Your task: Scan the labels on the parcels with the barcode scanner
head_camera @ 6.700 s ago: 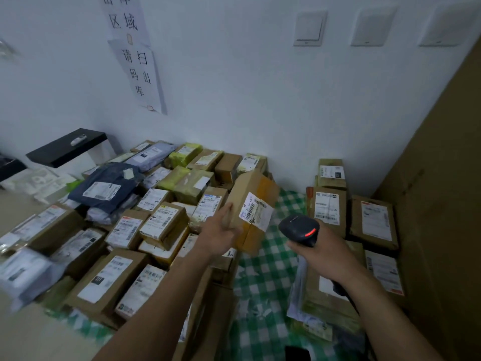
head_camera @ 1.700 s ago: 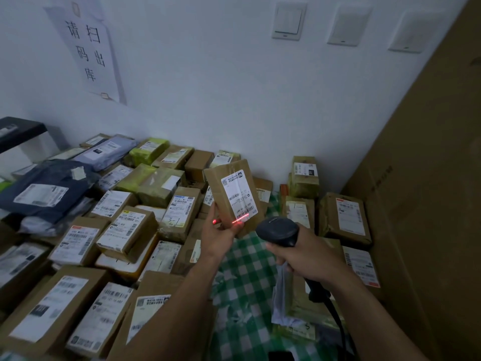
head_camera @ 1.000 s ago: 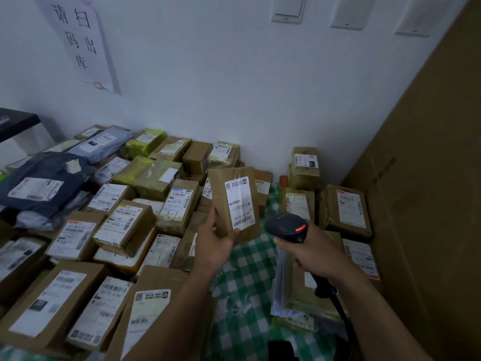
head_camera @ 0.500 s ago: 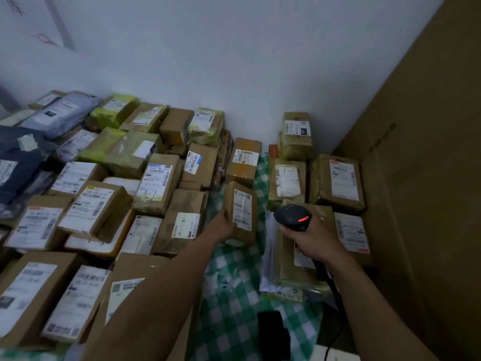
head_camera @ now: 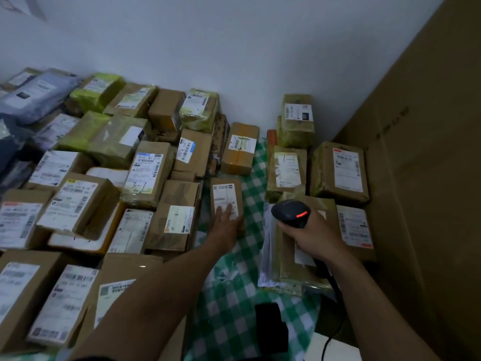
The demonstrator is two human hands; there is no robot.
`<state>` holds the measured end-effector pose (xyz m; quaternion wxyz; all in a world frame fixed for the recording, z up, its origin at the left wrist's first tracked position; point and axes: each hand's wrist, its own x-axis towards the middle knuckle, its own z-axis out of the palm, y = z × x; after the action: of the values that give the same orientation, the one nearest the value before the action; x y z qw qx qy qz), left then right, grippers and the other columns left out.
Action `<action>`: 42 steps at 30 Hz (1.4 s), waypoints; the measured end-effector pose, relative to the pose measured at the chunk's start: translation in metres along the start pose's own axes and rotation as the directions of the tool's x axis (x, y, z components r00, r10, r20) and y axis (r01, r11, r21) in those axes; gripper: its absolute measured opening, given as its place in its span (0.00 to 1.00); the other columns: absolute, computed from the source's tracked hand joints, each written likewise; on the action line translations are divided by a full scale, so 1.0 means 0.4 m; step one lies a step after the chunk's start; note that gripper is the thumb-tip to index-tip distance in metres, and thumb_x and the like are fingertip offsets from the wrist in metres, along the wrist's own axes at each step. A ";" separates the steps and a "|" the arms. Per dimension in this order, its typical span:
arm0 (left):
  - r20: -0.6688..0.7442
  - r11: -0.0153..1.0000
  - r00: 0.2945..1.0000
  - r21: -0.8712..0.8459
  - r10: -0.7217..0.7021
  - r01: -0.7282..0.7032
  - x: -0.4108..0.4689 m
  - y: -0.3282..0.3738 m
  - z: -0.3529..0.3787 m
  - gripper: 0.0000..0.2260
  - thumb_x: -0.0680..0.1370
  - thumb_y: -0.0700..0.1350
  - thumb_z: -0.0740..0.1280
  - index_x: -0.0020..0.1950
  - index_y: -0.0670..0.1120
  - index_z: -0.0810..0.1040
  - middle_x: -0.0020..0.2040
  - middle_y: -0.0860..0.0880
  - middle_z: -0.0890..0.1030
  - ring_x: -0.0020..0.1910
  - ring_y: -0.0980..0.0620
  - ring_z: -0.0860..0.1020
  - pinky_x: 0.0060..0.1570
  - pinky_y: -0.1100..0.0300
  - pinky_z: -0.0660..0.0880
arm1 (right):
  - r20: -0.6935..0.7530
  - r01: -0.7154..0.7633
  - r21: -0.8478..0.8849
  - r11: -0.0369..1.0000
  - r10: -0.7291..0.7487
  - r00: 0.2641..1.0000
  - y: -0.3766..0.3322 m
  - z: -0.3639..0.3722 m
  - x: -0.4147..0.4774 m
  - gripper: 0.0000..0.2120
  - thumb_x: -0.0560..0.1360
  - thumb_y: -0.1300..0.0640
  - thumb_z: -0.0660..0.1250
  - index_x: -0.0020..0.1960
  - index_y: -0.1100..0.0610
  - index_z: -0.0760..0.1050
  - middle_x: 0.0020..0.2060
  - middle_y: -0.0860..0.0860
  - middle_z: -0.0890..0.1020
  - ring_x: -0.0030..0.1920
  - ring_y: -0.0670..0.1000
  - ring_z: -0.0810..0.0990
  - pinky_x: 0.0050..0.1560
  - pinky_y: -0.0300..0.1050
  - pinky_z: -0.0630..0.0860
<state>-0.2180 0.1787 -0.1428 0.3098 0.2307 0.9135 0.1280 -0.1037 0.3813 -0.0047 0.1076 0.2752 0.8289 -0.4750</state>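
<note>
On the checked cloth (head_camera: 231, 293), the flat left hand (head_camera: 226, 226) rests on a small parcel (head_camera: 225, 190), probably light and stiff, easy to take by its sides, while the right hand (head_camera: 313, 238) grips the barcode scanner (head_camera: 290, 213).

Bare left hand (head_camera: 226, 226), bare right hand (head_camera: 313, 237), bare forearms (head_camera: 156, 295)

the left arm is pointing forward, outstretched, the left hand (head_camera: 226, 226) lying palm-down with straight fingers on a parcel (head_camera: 225, 194); the right hand (head_camera: 313, 237) is gripping the barcode scanner (head_camera: 290, 213) alongside.
</note>
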 end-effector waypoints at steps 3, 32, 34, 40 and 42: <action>0.041 0.996 0.998 0.075 0.054 -0.057 0.035 -0.031 -0.046 0.36 0.82 0.37 0.63 0.83 0.61 0.50 0.84 0.50 0.38 0.82 0.39 0.36 0.79 0.33 0.47 | 0.001 0.015 0.014 1.000 -0.015 1.000 0.005 -0.001 0.001 0.40 0.61 0.31 0.74 0.70 0.44 0.74 0.60 0.43 0.83 0.60 0.47 0.81 0.62 0.52 0.78; 0.025 0.533 0.999 -0.846 0.043 -0.002 -0.332 0.297 -0.052 0.32 0.78 0.58 0.73 0.79 0.61 0.64 0.72 0.55 0.74 0.66 0.55 0.75 0.58 0.65 0.74 | -0.185 -0.088 0.266 0.960 0.140 0.973 0.098 -0.087 -0.161 0.29 0.73 0.49 0.79 0.71 0.50 0.72 0.59 0.50 0.82 0.56 0.52 0.81 0.58 0.56 0.81; 0.025 0.499 0.997 -0.866 0.067 -0.012 -0.338 0.297 -0.040 0.29 0.80 0.54 0.72 0.76 0.68 0.63 0.70 0.55 0.75 0.62 0.57 0.76 0.57 0.65 0.75 | -0.180 -0.071 0.302 0.951 0.130 0.975 0.095 -0.082 -0.171 0.29 0.74 0.49 0.79 0.71 0.50 0.72 0.59 0.50 0.83 0.56 0.52 0.82 0.52 0.51 0.81; 0.022 0.307 0.998 -0.952 0.064 0.001 -0.369 0.262 -0.005 0.34 0.77 0.58 0.74 0.78 0.68 0.61 0.68 0.48 0.79 0.62 0.53 0.82 0.62 0.54 0.80 | -0.201 0.018 0.334 0.942 0.053 0.978 0.051 -0.070 -0.214 0.25 0.75 0.51 0.77 0.69 0.49 0.73 0.54 0.50 0.84 0.48 0.50 0.83 0.41 0.43 0.75; 0.011 0.242 0.998 -0.970 0.061 -0.005 -0.383 0.253 0.004 0.33 0.79 0.53 0.72 0.78 0.67 0.58 0.62 0.49 0.82 0.58 0.54 0.84 0.58 0.57 0.81 | -0.207 0.053 0.334 0.941 0.019 0.978 0.024 -0.065 -0.233 0.23 0.76 0.51 0.77 0.67 0.48 0.73 0.53 0.48 0.84 0.48 0.48 0.83 0.40 0.41 0.75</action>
<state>-0.0750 0.1891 -0.0280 0.4043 0.0131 0.6291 0.6638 -0.0191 0.3743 0.0429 -0.0324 0.3304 0.7441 -0.5798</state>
